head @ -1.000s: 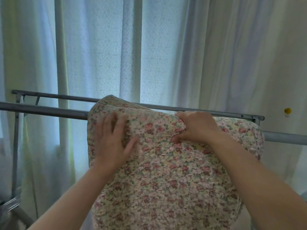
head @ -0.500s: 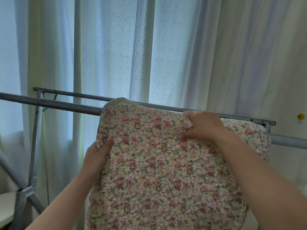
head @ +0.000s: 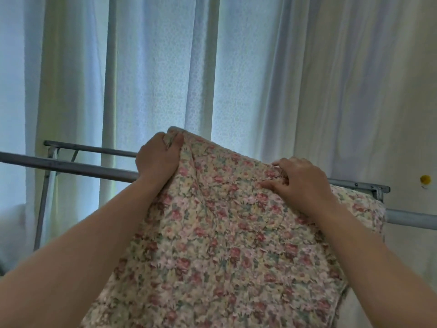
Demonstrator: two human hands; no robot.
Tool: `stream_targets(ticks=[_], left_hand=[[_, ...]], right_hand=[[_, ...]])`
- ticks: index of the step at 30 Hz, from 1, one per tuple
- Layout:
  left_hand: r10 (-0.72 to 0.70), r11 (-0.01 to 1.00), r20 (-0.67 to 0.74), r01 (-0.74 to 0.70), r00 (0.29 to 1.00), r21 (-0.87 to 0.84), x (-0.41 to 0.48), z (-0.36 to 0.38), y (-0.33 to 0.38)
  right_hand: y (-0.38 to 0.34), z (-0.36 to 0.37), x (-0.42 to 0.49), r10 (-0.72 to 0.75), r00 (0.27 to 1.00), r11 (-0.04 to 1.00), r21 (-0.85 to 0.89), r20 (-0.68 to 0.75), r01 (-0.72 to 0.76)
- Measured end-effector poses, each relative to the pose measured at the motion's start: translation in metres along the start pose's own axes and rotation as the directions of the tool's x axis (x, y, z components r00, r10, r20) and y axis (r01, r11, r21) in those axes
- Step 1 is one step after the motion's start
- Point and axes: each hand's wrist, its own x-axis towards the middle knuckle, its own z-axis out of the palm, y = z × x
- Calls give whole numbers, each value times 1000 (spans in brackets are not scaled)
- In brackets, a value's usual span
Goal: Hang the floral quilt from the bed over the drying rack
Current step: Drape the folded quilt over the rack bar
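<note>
The floral quilt [head: 224, 245], cream with small pink and red flowers, lies draped over the grey metal drying rack [head: 71, 168] and hangs down toward me. My left hand [head: 158, 159] grips the quilt's upper left corner and lifts it above the rails. My right hand [head: 300, 183] pinches a fold of the quilt on top of the rack, near its right end. The rails under the quilt are hidden.
Pale sheer curtains [head: 165, 79] hang right behind the rack over a bright window. The rack's left leg [head: 42, 204] runs down at the left. A wall with a small yellow dot [head: 425, 179] is at the right.
My left hand has risen from the quilt's left side edge to its top left corner, lifting that corner. My right hand has kept its hold on the fold.
</note>
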Motion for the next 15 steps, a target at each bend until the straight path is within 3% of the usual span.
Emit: stream_targets(ticks=[5, 9, 15], left_hand=[[-74, 950, 158, 21, 985, 312, 15, 15, -30], [-157, 941, 229, 75, 961, 331, 19, 12, -35], [-136, 943, 177, 72, 975, 326, 17, 9, -37]], right_hand=[[-5, 11, -15, 31, 994, 999, -22, -107, -34], [-11, 12, -24, 74, 988, 996, -42, -134, -80], [-21, 19, -64, 116, 960, 993, 46, -257, -107]])
